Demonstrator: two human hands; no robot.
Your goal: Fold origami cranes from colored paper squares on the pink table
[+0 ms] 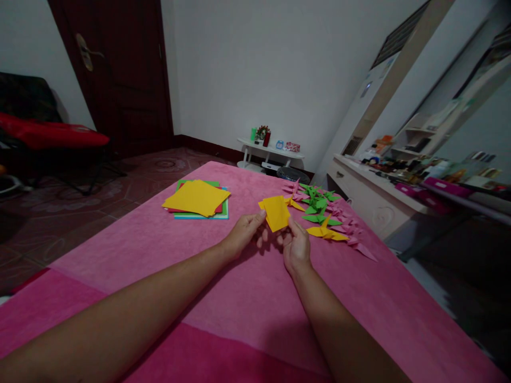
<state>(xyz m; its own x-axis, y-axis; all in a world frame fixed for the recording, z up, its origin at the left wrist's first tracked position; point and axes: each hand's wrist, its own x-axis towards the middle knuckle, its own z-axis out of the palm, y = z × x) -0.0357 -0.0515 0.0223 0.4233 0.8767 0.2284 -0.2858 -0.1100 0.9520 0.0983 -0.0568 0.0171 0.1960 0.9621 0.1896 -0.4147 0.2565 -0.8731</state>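
A folded piece of yellow origami paper (277, 214) is held up above the pink cloth (239, 287). My left hand (248, 231) pinches its left edge between thumb and fingers. At its lower right edge, my right hand (297, 244) grips it the same way. Just beyond and to the right lie folded paper cranes: green cranes (317, 199), a yellow crane (326, 230) and pink cranes (359, 242), several in all. To the left rests a stack of square paper (196, 198), yellow on top with green, red and blue edges showing underneath.
Along the right stands a dresser (371, 186) crowded with small items. A low white table (271, 149) with a plant and small objects is by the far wall. At left are a red-covered folding chair (51, 133) and a dark door (115, 74).
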